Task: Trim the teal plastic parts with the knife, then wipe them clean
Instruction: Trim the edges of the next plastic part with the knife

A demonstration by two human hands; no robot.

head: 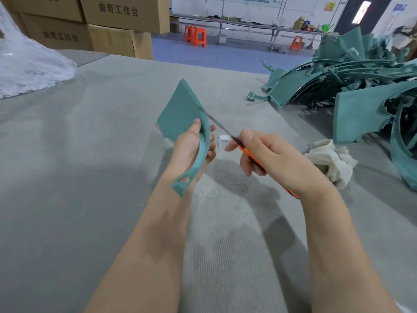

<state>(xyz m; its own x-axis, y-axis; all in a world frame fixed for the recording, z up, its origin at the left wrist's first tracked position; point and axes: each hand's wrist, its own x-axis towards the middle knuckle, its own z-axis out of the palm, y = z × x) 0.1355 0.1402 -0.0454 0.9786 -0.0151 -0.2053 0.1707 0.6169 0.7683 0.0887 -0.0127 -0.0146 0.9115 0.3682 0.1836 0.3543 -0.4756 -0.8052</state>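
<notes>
While the left hand [191, 152] curls its fingers [196, 126] round the curved rim of a teal part [178, 114] held above the grey surface [90, 154], the right hand [270, 154] wraps tight round an orange knife [245, 152], its blade touching the part's edge. A white cloth [327, 157] and a heap of teal parts [338, 86] lie on the surface at the right. Closed cardboard boxes [121, 14], contents hidden, stand behind, with orange stools [199, 37] beyond.
</notes>
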